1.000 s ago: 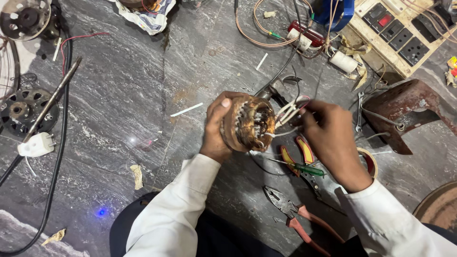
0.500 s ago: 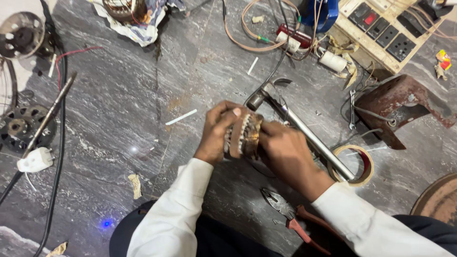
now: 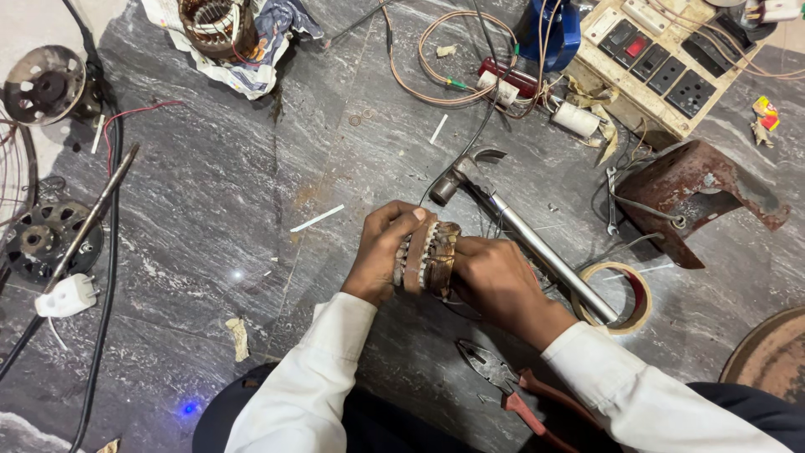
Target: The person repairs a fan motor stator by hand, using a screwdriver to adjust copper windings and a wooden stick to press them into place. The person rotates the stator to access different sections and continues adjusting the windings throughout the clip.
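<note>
— Copper windings first: where is the piece?

— At the centre of the frame, the round brown motor stator wound with copper wire (image 3: 426, 257) is clamped between both hands, edge-up, just above the grey marbled stone floor (image 3: 218, 210).

— How do the hands sit?

— The left hand (image 3: 384, 248) wraps the left face, its fingers (image 3: 408, 220) curled over the top rim and pressed together. The right hand (image 3: 495, 281) cups the right face; whether those fingers pinch a wire behind it I cannot tell.

— What makes for good handling here, in your judgement?

— Even pressure on the iron rim, not on the coils, since thin wire probably nicks easily. Keep loose leads out from under the palms.

— Anything close by to mind?

— The steel-handled claw hammer (image 3: 503, 218) lies just behind the hands, toward upper right. The red-handled pliers (image 3: 511, 390) lie at lower centre, the ring of yellowish tape (image 3: 627, 295) to the right. A second wound stator on crumpled paper (image 3: 220, 27) sits at upper left.
</note>
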